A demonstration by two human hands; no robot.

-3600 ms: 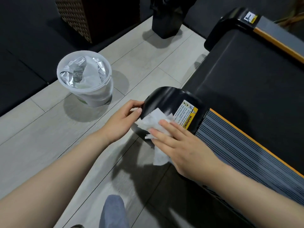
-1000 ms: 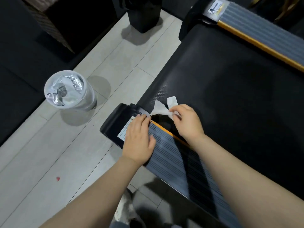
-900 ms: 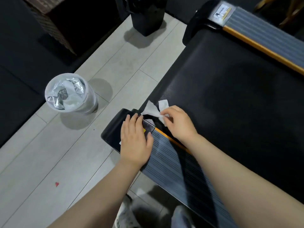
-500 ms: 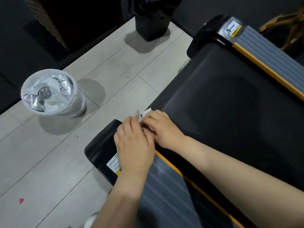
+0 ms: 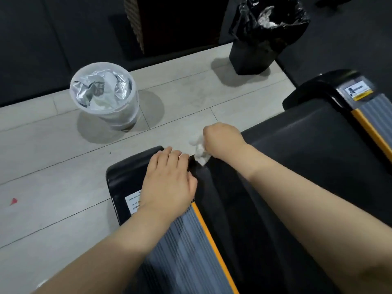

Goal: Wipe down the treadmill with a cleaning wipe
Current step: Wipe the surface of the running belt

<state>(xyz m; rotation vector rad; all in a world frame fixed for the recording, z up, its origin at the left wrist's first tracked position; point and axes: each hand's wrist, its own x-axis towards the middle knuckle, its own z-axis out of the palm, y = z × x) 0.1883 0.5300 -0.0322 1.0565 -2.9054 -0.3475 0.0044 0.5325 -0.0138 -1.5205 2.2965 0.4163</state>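
Observation:
The treadmill's black belt runs from the centre to the right, with a grey ribbed side rail edged in orange and a black end cap at its near-left corner. My left hand lies flat on that end cap, fingers straight, partly covering a white warning label. My right hand grips a crumpled white cleaning wipe at the belt's end edge, just beyond my left fingertips. The wipe hangs down from my fist against the gap between cap and belt.
A white tub of wipes with a foil liner stands on the pale tiled floor to the left. A black bin with a bag and used wipes stands further back. The treadmill's far end cap is at the right.
My right hand has moved with the wipe from the rail's inner edge to the belt's end edge. My left hand stays pressed on the end cap. The view has swung round.

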